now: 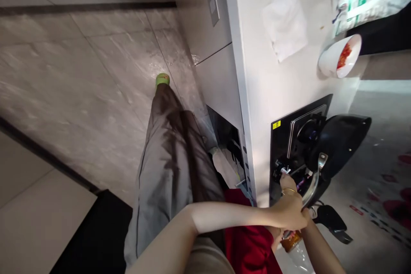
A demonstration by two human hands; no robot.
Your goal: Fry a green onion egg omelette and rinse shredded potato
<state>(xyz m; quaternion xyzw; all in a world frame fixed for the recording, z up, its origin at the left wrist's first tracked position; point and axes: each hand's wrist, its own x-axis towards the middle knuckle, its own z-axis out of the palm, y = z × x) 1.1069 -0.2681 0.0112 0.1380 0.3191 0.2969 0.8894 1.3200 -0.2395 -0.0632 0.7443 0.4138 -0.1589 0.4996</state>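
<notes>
My left hand (pixel 290 205), a gold bracelet at its wrist side, reaches across to the stove knob (pixel 285 171) and pinches it. Beneath it my right hand (pixel 305 215) is at the end of the metal wok handle (pixel 316 182); most of its fingers are hidden. The black wok (pixel 345 141) tilts beside the burner (pixel 308 130) of a black gas stove (pixel 279 145). Below the hands is a jar with amber contents (pixel 291 242). Some fingers (pixel 275 235) beside it rest near red cloth (pixel 248 244); whose they are I cannot tell.
A white bowl with chopped red food (pixel 327 62) stands on the pale counter (pixel 257 72). Further along lie a white paper sheet (pixel 287 21) and a printed plastic bag (pixel 369 4). A black utensil (pixel 332 222) lies by the wok. Cabinet fronts (pixel 215 77) border the tiled floor (pixel 96 77).
</notes>
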